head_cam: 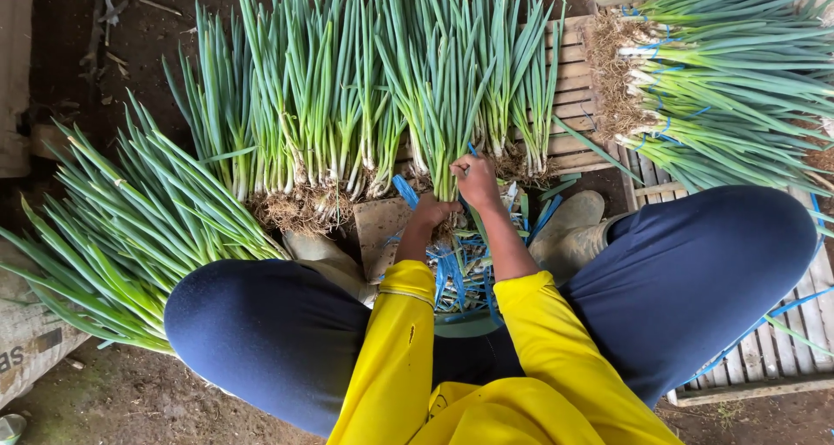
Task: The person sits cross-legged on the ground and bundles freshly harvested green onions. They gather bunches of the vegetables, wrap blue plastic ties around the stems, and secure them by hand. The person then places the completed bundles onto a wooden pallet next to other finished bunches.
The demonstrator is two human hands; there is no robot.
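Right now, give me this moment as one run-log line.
left hand: shut on green onion bunch at the roots | right hand: shut on same bunch, higher | blue ties: heaped between knees

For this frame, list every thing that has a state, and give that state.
Left hand: closed around the roots of the bunch.
Right hand: closed on the bunch's stalks.
Held onion bunch: upright, gripped by both hands.
Blue ties: loose heap between the knees.
Tied bundles: lying stacked on the wooden pallet.
Loose onions: lying on the ground, untied.
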